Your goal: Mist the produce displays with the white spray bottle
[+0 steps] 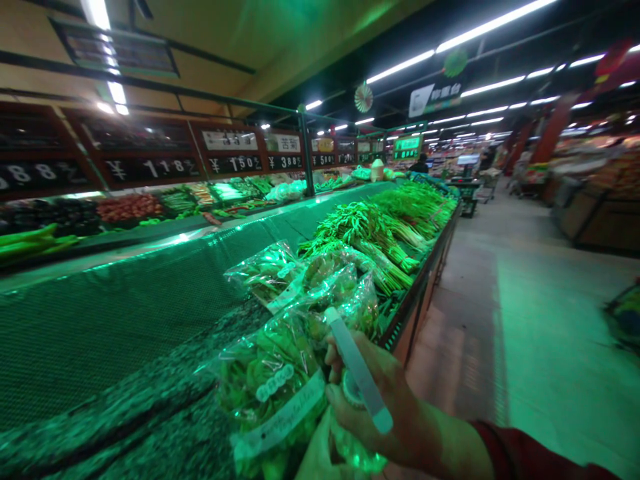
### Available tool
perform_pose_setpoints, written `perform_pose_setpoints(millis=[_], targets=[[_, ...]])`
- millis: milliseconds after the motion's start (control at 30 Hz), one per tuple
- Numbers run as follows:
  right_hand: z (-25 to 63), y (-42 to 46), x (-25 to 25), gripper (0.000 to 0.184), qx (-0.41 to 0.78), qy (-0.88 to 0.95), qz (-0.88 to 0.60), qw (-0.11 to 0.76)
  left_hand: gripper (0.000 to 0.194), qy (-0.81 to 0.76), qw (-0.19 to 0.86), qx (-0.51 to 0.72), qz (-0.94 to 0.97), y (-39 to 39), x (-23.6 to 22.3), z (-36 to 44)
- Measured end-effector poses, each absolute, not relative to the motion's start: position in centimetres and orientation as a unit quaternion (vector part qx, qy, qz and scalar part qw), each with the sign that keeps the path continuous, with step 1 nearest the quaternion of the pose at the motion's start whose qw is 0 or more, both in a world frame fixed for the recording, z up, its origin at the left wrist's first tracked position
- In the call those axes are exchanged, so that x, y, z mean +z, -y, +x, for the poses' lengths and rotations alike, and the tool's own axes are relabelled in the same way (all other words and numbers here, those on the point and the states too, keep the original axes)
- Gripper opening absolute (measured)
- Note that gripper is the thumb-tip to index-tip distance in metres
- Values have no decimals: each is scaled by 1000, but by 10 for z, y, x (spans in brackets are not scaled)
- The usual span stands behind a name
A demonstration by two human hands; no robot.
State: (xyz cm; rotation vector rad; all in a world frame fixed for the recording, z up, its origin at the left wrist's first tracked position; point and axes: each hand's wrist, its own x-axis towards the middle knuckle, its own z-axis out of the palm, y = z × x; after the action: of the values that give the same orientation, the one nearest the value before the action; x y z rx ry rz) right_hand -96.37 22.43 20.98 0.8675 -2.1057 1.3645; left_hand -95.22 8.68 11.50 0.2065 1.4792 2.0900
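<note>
My right hand [380,393] is closed around the neck of a spray bottle [359,370]. The bottle has a long pale spray head, a round collar and a clear body. Its head tilts up and left, towards the vegetables. Low in the view, my left hand [320,453] is against the bottle's body, partly cut off by the frame edge, and seems to grip it. Just left of the bottle lies a clear bag of leafy greens [275,373] with a printed band across it. More bagged greens [325,287] lie behind it, touching it.
Bundles of loose stalky greens [370,233] line the sloping display shelf [150,333] further back. Price signs [235,163] hang above a rear row of vegetables. An aisle floor [550,320] runs along the right side. A weighing scale [467,177] stands at the far end.
</note>
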Motion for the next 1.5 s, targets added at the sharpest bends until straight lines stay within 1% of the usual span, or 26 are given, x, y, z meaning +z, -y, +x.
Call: perform_pose_setpoints(millis=[100, 167, 267, 333, 433, 667, 933, 1267, 1400, 1500], targets=[[-963, -223, 211, 34, 488, 769, 326, 251, 37, -553, 272, 783, 79, -88, 116, -951], [-963, -223, 212, 33, 483, 769, 330, 256, 37, -554, 267, 784, 80, -89, 116, -950], [-962, -223, 213, 36, 491, 768, 332, 242, 38, -555, 264, 785, 80, -89, 117, -949], [-961, -224, 213, 34, 496, 769, 329, 234, 39, -556, 264, 784, 80, -89, 117, -949], [-961, -224, 212, 31, 488, 771, 326, 248, 38, -557, 265, 783, 79, -89, 117, -949], [-963, -223, 212, 38, 498, 769, 323, 238, 37, -562, 274, 778, 71, -88, 120, -948], [-963, -224, 216, 30, 493, 775, 317, 235, 36, -566, 289, 769, 67, -87, 125, -948], [-967, -225, 207, 36, 504, 778, 287, 243, 36, -563, 295, 768, 74, -88, 124, -949], [-968, -227, 207, 31, 508, 781, 276, 235, 33, -561, 296, 770, 72, -89, 123, -950], [-969, -229, 207, 32, 517, 779, 272, 228, 32, -559, 295, 771, 70, -88, 121, -950]])
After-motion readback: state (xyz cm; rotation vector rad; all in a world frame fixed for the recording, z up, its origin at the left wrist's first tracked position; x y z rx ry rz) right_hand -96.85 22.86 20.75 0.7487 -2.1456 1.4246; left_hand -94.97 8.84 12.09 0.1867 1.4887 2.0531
